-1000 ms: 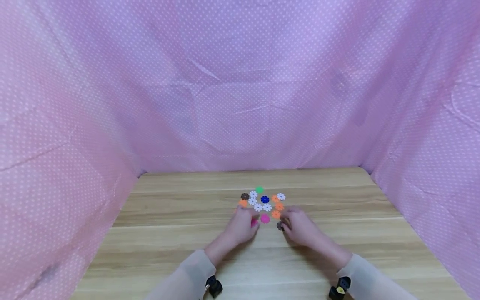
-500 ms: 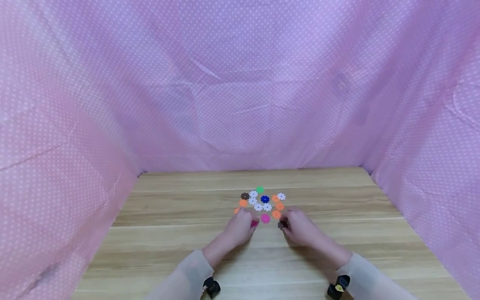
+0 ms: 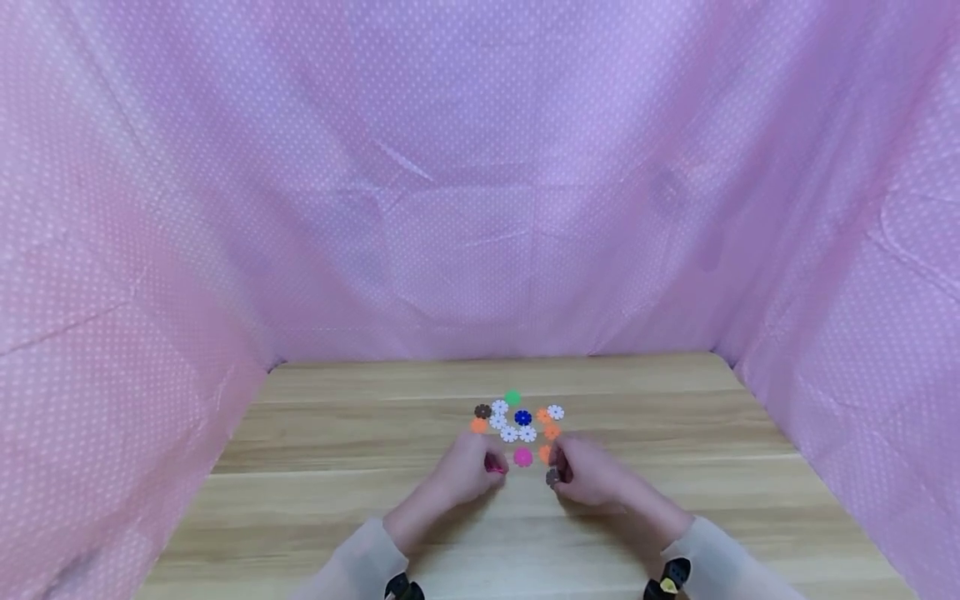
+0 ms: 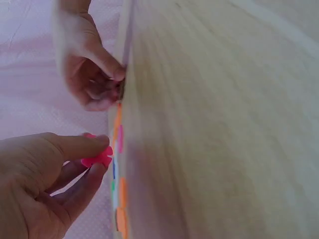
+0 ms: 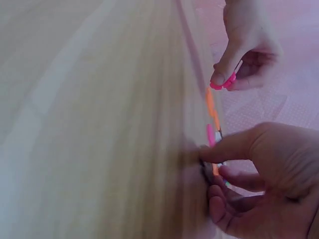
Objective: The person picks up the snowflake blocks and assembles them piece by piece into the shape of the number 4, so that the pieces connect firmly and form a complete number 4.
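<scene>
My left hand point(image 3: 461, 468) pinches a pink flower-shaped plastic disc point(image 4: 97, 157) between thumb and fingers, slightly above the table in the left wrist view. To the right, my right hand point(image 3: 592, 472) holds a dark brown flower-shaped disc point(image 3: 552, 478) at the tabletop; its fingers partly cover it. Between the hands lies a second pink disc point(image 3: 522, 457). An orange disc point(image 3: 546, 454) is partly hidden by the right fingertips. Beyond lie a blue disc point(image 3: 522, 417), several white discs point(image 3: 509, 434), a green disc point(image 3: 513, 397) and another dark brown disc point(image 3: 483, 411).
The discs lie flat in a loose cluster on the wooden table point(image 3: 360, 467). More orange discs point(image 3: 552, 432) sit at its right side, with another orange disc point(image 3: 478, 425) at its left. Pink dotted cloth point(image 3: 480, 208) hangs around the table's back and sides.
The head view has tilted, so the table appears lower. The pink disc in the left hand has turned from partly face-up to nearly edge-on. My right hand stays at the dark brown disc.
</scene>
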`<state>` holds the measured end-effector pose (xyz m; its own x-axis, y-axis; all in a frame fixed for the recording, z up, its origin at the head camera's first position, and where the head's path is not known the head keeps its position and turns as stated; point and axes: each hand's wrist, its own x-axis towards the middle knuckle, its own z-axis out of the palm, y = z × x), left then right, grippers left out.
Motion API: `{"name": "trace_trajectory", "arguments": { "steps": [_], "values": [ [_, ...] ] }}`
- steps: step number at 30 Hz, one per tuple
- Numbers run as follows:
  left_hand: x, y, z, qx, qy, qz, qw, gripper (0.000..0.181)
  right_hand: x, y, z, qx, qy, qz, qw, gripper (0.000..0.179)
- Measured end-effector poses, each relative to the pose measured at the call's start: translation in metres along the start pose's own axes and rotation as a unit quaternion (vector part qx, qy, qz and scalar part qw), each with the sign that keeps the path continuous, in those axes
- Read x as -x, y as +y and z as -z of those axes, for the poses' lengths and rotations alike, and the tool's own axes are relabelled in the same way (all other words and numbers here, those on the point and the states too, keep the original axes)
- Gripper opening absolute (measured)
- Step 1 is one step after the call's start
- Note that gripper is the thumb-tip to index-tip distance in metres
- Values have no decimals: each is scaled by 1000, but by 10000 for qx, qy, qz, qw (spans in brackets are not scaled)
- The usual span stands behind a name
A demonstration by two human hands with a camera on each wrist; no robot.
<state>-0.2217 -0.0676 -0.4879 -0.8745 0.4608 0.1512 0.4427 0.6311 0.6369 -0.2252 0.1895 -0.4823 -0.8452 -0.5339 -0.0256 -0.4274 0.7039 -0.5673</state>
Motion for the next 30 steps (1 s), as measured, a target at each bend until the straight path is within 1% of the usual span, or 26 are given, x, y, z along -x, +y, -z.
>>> {"name": "trace_trajectory", "arguments": {
  "steps": [2, 5, 6, 8, 10, 12, 14, 15, 17, 19, 22, 25, 28, 30],
  "values": [
    [2, 4, 4, 269, 50, 237, 9993, 11, 0, -1, 1, -68, -83, 92, 9999, 22],
    [6, 12, 9, 725, 92, 677, 9950, 13, 0, -1, -1, -167, -66, 226, 9996, 16],
    [6, 15, 11, 855, 137, 773, 9932, 14, 0, -2, -1, -265, -31, 237, 9994, 15],
    [4, 20, 18, 1012, 311, 852, 9907, 13, -1, -4, 0, -464, 114, 305, 9984, 13],
    [-2, 23, 25, 1006, 622, 659, 9908, 11, -3, -7, 5, -787, 356, 369, 9956, 12],
    [-8, 27, 33, 923, 982, 410, 9900, 9, -6, -12, 15, -1133, 671, 468, 9902, 14],
    [-15, 30, 41, 827, 1353, 156, 9872, 8, -11, -18, 26, -1396, 990, 551, 9837, 18],
    [-18, 31, 45, 766, 1513, 25, 9855, 7, -13, -22, 31, -1604, 1107, 559, 9792, 19],
    [-21, 34, 51, 782, 1727, -90, 9818, 6, -18, -27, 41, -2162, 1221, 521, 9673, 20],
    [-24, 37, 56, 835, 1858, -226, 9788, 6, -22, -32, 49, -2706, 1265, 390, 9535, 21],
    [-26, 42, 61, 866, 1948, -450, 9760, 7, -26, -38, 58, -3414, 1274, 109, 9312, 21],
    [-28, 45, 61, 814, 2015, -698, 9736, 6, -28, -41, 62, -3649, 1337, -131, 9213, 22],
    [-27, 47, 59, 798, 2098, -811, 9711, 5, -29, -43, 63, -3773, 1348, -202, 9160, 26],
    [-26, 48, 57, 795, 2108, -831, 9707, 6, -30, -45, 62, -3844, 1374, -231, 9126, 29]
  ]
}}
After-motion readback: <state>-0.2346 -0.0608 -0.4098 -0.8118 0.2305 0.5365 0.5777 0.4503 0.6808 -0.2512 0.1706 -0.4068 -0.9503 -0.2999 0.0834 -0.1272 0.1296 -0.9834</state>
